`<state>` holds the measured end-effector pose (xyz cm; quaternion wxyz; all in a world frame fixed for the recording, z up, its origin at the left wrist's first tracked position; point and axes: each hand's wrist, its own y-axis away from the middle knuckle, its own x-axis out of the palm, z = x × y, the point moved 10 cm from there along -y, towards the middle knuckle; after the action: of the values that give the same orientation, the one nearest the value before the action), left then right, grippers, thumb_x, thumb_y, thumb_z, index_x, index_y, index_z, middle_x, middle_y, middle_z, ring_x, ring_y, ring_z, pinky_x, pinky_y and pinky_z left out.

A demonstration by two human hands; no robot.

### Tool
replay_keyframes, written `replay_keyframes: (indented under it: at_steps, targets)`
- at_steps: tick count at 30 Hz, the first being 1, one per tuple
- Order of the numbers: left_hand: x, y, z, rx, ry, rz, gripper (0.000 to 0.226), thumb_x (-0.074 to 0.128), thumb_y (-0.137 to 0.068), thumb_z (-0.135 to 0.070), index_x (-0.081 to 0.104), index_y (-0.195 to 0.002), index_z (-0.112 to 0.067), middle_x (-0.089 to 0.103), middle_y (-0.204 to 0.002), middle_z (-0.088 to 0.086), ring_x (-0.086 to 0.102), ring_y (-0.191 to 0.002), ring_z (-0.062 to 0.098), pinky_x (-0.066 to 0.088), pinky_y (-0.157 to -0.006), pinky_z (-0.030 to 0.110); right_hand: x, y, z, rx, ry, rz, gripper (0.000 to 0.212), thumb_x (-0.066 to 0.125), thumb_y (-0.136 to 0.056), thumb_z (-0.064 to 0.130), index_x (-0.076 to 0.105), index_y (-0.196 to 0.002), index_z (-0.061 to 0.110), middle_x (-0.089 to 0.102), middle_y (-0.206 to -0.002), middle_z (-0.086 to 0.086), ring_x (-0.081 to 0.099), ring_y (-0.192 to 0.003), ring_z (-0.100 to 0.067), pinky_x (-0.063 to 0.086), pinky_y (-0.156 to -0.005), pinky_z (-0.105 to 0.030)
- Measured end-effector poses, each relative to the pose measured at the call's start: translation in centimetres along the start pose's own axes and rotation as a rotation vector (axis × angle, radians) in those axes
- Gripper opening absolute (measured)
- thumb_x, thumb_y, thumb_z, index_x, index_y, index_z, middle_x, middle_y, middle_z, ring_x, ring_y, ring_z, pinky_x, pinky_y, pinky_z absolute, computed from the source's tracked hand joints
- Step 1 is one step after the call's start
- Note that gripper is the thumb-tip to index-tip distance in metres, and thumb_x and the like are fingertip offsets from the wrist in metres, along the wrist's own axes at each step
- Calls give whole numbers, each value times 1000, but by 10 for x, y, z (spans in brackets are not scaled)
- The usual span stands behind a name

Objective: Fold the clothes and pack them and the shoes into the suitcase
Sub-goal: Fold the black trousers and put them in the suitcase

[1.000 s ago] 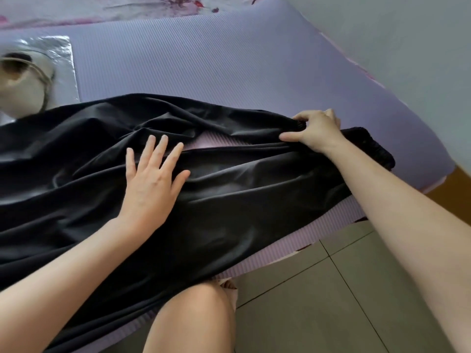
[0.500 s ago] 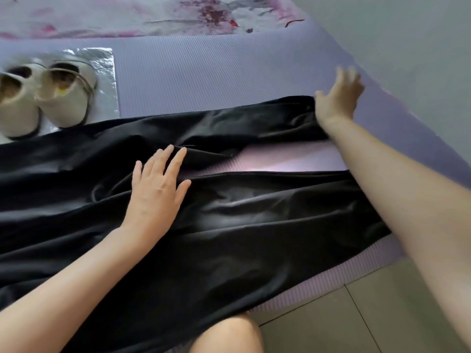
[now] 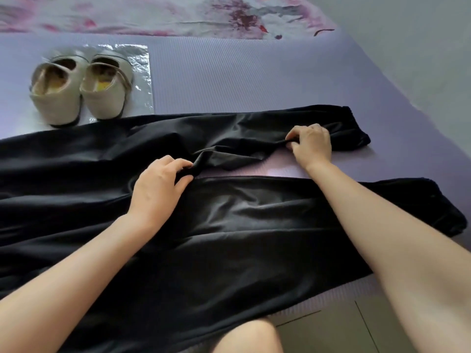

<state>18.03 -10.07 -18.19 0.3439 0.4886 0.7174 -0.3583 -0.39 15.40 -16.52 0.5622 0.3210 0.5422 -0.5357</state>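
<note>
Both my hands have changed since half a second ago. My left hand (image 3: 158, 189) lay flat with its fingers spread on the black trousers (image 3: 229, 238); now its fingers are curled and pinch up a ridge of the cloth. My right hand (image 3: 312, 145), which was reaching open past the end of the far leg, has come back and its curled fingers clutch the inner edge of that same leg.

Under everything I hold lies the purple mat (image 3: 242, 80), running on beyond my grip and out to the right of it. The trousers stretch across it from far left of my left hand to just past my right hand. Their two legs part at my left hand, and a wedge of bare mat shows between them, just on the near side of my right hand. Between my two grips the far leg is gathered into loose folds. The near leg lies flatter under my forearms, its cuff out to the right of my right forearm.

Well beyond both hands, past the mat, is a floral sheet (image 3: 153, 14). Nearer to me than my grip, low on the right, are grey floor tiles (image 3: 331, 332), and my bare knee (image 3: 247, 337) shows beside them.

Beyond my left hand and to its left, a pair of cream shoes (image 3: 102, 103) stands side by side, heels toward me, on a crinkled clear plastic sheet (image 3: 141, 72). The heels are close beside the trousers' far edge; I cannot tell whether they touch.
</note>
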Motion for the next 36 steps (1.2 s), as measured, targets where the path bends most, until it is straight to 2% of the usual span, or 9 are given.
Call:
replay_keyframes:
  at_steps: [5, 10, 14, 17, 20, 26, 29, 32, 36]
  targets:
    - [2, -6, 1, 54, 174, 31, 12, 66, -85, -27, 68, -95, -22, 56, -95, -9, 55, -96, 11, 44, -83, 26, -15, -40, -12, 77, 43, -46, 28, 41, -100, 23, 65, -112, 15, 63, -109, -18, 44, -119, -32, 7, -115, -38]
    - [19, -7, -6, 58, 221, 167, 26, 57, -81, -55, 66, -87, -32, 59, -104, -20, 55, -100, 1, 42, -87, 24, -9, -43, -33, 192, 108, -6, 32, 43, -98, 35, 62, -117, 17, 53, -128, -14, 33, -127, -34, 16, -110, -41]
    - [29, -19, -33, 144, 128, 150, 34, 55, -87, -47, 63, -114, -28, 62, -115, -13, 55, -109, 10, 42, -91, 27, -26, -8, -103, 536, -111, -130, 45, 45, -96, 42, 50, -132, 15, 44, -140, -12, 34, -128, -34, 29, -104, -40]
    - [38, -27, -53, 190, 77, 130, 38, 58, -88, -42, 60, -123, -25, 60, -120, -7, 53, -114, 14, 44, -93, 32, -15, 30, -173, 874, -193, -33, 63, 45, -91, 57, 43, -137, 13, 32, -145, -11, 27, -131, -34, 30, -108, -45]
    - [46, -36, -65, 174, 54, 122, 35, 60, -89, -36, 62, -121, -23, 61, -116, -3, 52, -111, 16, 46, -89, 34, -6, 35, -190, 860, -241, 46, 56, 49, -90, 57, 51, -131, 18, 32, -144, -8, 24, -130, -34, 25, -109, -46]
    - [42, -35, -71, 208, 95, 8, 16, 67, -84, -27, 72, -97, -19, 63, -102, -7, 55, -99, 12, 48, -81, 30, -3, 22, -191, 977, -318, -72, 48, 61, -84, 52, 61, -121, 22, 37, -139, -8, 28, -127, -33, 27, -107, -45]
    - [40, -30, -73, 253, 170, 8, 11, 68, -84, -24, 73, -92, -19, 62, -111, -11, 57, -105, 9, 47, -88, 27, -14, 16, -201, 1015, -455, -263, 28, 57, -89, 39, 65, -109, 20, 47, -134, -12, 34, -128, -33, 33, -105, -41]
    - [43, -23, -81, 336, 273, 105, 11, 65, -85, -24, 70, -93, -19, 59, -123, -12, 54, -118, 7, 42, -102, 32, -51, 6, -208, 947, -616, -489, 12, 52, -92, 25, 60, -91, 17, 62, -103, -4, 59, -101, -25, 49, -92, -37]
    - [54, -10, -86, 339, 290, 302, 24, 53, -83, -47, 64, -99, -32, 53, -132, -16, 39, -131, 0, 34, -111, 41, -65, 3, -219, 986, -641, -459, 35, 37, -98, 21, 48, -128, 8, 52, -133, -8, 52, -118, -24, 40, -95, -30]
